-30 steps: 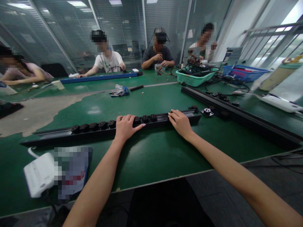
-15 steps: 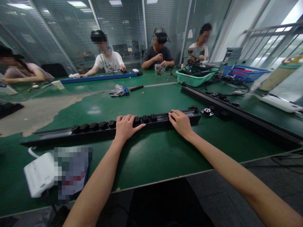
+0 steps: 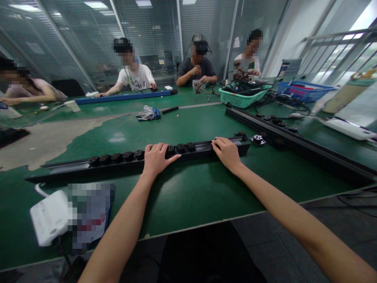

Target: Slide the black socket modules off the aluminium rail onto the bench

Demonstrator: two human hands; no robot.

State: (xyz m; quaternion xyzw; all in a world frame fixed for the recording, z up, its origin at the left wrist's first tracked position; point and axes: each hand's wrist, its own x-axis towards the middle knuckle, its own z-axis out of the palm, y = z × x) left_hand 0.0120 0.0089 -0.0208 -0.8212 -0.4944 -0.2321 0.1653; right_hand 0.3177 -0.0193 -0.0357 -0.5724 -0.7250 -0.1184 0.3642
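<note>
Note left hand [image 3: 156,159] clasping black rail [image 3: 118,169] from above, between 5 round black parts [image 3: 116,158] and 3 more. Note right hand [image 3: 229,155] bent at rail channel; cannot tell grip. Find rail lying across green table [image 3: 188,196]. Beware of tilting rail through uneven pressure, or jamming parts by pushing askew.

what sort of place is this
Probably a small electronics assembly workshop: a shared green table with people working around it, a green basket heaped with wires and parts, and a long black rail holding round black pieces under the hands.
</note>
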